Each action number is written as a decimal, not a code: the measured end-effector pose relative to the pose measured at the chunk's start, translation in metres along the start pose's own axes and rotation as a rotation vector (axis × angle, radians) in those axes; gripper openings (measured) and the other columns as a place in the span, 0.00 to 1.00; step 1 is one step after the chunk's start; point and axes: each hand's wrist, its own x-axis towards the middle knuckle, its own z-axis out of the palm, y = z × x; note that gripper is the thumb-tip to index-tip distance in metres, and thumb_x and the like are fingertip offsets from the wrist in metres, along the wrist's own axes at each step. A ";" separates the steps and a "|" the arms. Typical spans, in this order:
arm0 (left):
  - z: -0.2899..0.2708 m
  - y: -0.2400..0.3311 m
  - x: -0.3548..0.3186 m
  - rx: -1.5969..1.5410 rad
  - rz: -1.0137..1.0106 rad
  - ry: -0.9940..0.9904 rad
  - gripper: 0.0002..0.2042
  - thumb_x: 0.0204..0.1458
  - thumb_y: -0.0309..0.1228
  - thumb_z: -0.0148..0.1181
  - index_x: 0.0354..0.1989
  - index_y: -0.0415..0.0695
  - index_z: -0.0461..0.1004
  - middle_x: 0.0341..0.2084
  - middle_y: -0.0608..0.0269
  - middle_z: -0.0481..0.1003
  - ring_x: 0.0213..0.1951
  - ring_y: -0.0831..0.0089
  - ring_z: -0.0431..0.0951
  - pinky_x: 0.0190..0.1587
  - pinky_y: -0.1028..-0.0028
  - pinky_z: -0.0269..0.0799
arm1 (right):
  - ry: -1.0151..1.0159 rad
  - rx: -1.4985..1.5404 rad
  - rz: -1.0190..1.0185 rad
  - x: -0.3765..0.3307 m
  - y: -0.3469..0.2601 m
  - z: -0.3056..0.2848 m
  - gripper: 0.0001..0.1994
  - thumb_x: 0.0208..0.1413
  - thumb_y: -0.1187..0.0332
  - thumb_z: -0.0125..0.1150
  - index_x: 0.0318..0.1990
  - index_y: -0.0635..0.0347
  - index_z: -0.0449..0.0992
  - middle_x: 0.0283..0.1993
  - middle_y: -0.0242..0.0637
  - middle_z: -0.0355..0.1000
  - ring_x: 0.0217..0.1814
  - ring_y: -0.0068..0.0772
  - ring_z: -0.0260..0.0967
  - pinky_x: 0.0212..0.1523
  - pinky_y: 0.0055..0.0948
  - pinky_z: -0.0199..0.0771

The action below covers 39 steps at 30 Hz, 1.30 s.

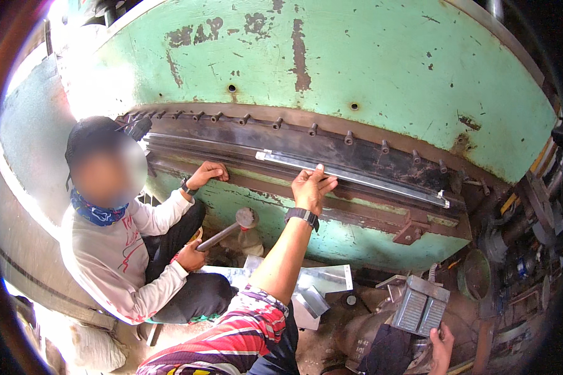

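My left hand (311,190), with a dark watch on its wrist, reaches to the front of a green press brake (381,69). Its thumb and fingers pinch the near edge of a long, narrow, shiny sheet metal strip (369,180). The strip lies along the machine's dark bed, with small bent tabs at both ends. Down at the lower right, my right hand (442,349) has its fingers apart, just beside a grey metal double foot pedal (422,306). Whether it touches the pedal I cannot tell.
At the left crouches a co-worker (125,250) holding a mallet (231,228), the other hand at the machine's edge. Sheet metal pieces (325,279) lie on the floor before me. A row of bolts (313,129) runs along the upper beam. Machine parts (525,231) crowd the right.
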 end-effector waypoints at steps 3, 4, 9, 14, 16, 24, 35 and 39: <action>0.002 0.000 0.000 -0.015 0.002 -0.001 0.13 0.64 0.31 0.67 0.41 0.37 0.68 0.39 0.50 0.76 0.45 0.48 0.85 0.48 0.56 0.89 | 0.007 -0.016 -0.016 0.004 0.007 -0.005 0.32 0.62 0.63 0.71 0.66 0.77 0.70 0.56 0.43 0.77 0.56 0.34 0.73 0.61 0.33 0.69; 0.003 -0.001 -0.001 -0.022 0.001 -0.003 0.13 0.64 0.31 0.67 0.41 0.37 0.68 0.39 0.50 0.76 0.44 0.48 0.85 0.47 0.56 0.89 | 0.021 -0.018 -0.026 0.005 0.014 -0.008 0.32 0.62 0.63 0.71 0.66 0.77 0.70 0.56 0.43 0.77 0.56 0.34 0.73 0.61 0.33 0.69; 0.003 -0.001 0.001 -0.017 -0.006 0.004 0.13 0.64 0.31 0.67 0.41 0.37 0.68 0.39 0.49 0.76 0.43 0.49 0.85 0.48 0.55 0.88 | 0.036 0.025 0.021 0.000 -0.004 0.002 0.33 0.61 0.62 0.73 0.66 0.77 0.69 0.56 0.44 0.77 0.56 0.33 0.73 0.60 0.31 0.70; 0.003 -0.001 0.001 -0.027 -0.007 -0.012 0.13 0.65 0.31 0.67 0.42 0.37 0.68 0.39 0.48 0.76 0.44 0.49 0.84 0.48 0.55 0.88 | 0.001 0.060 0.020 -0.005 -0.014 0.004 0.34 0.60 0.60 0.74 0.66 0.77 0.70 0.55 0.45 0.78 0.55 0.32 0.74 0.59 0.30 0.70; 0.005 -0.002 0.000 -0.033 -0.012 -0.006 0.13 0.65 0.31 0.66 0.42 0.37 0.68 0.39 0.48 0.76 0.45 0.49 0.84 0.47 0.55 0.88 | -0.019 0.087 -0.014 -0.004 -0.007 0.001 0.33 0.61 0.60 0.73 0.65 0.77 0.70 0.54 0.44 0.78 0.54 0.32 0.75 0.58 0.30 0.71; 0.003 -0.002 0.001 -0.020 -0.004 -0.021 0.14 0.65 0.32 0.66 0.43 0.35 0.67 0.40 0.48 0.75 0.45 0.49 0.84 0.48 0.55 0.88 | -0.053 0.030 -0.014 -0.007 -0.020 0.005 0.32 0.63 0.60 0.71 0.67 0.73 0.70 0.59 0.46 0.76 0.59 0.36 0.73 0.62 0.33 0.70; 0.004 -0.004 0.003 -0.057 0.007 0.002 0.13 0.63 0.30 0.68 0.40 0.38 0.67 0.35 0.50 0.76 0.39 0.53 0.85 0.42 0.57 0.90 | 0.009 -0.204 0.094 -0.007 -0.018 -0.004 0.32 0.65 0.58 0.70 0.71 0.66 0.70 0.66 0.43 0.73 0.66 0.30 0.67 0.67 0.34 0.66; 0.005 -0.003 0.002 -0.076 0.006 0.021 0.13 0.62 0.30 0.69 0.36 0.42 0.68 0.33 0.54 0.77 0.34 0.57 0.86 0.38 0.60 0.91 | -0.009 0.060 -0.072 0.000 0.001 -0.001 0.31 0.60 0.61 0.73 0.64 0.76 0.72 0.55 0.43 0.78 0.56 0.32 0.74 0.60 0.31 0.71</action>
